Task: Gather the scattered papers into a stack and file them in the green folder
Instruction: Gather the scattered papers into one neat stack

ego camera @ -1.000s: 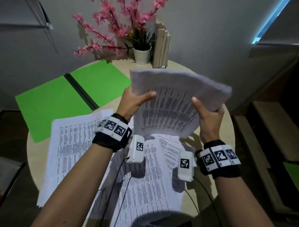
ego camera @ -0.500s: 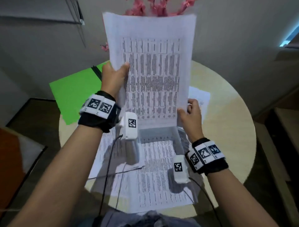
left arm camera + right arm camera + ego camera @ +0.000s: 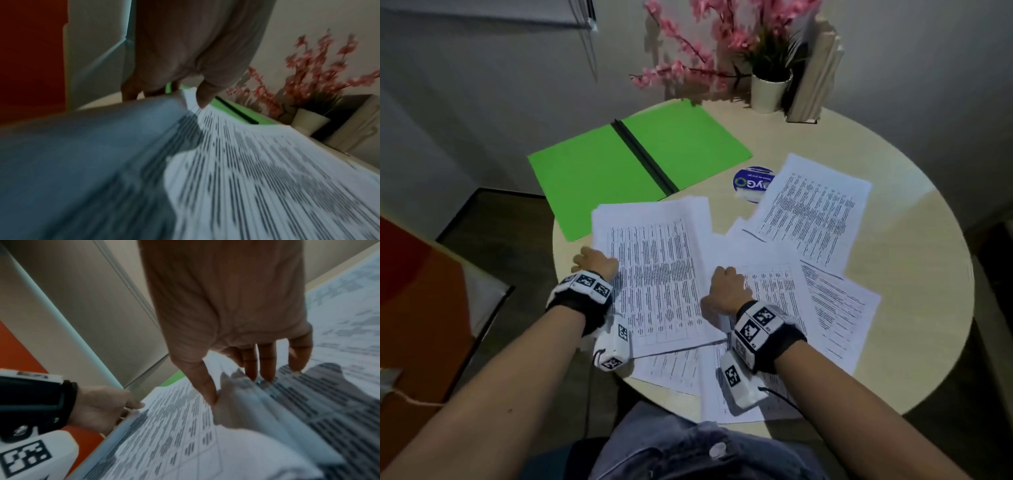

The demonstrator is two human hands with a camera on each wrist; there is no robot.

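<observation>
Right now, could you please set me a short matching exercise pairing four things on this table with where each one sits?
Things:
1. green folder
2. round sticker
3. flower pot
4. gathered stack of papers

Places:
A. at the table's far edge, beside the upright books
B. lying open, far left of the table
C. held at its sides by the left hand and right hand
D. partly covered by a loose sheet

Pairs: 1-B, 2-D, 3-A, 4-C

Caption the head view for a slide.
Both hands, left hand and right hand, grip a paper stack beside the open green folder.
</observation>
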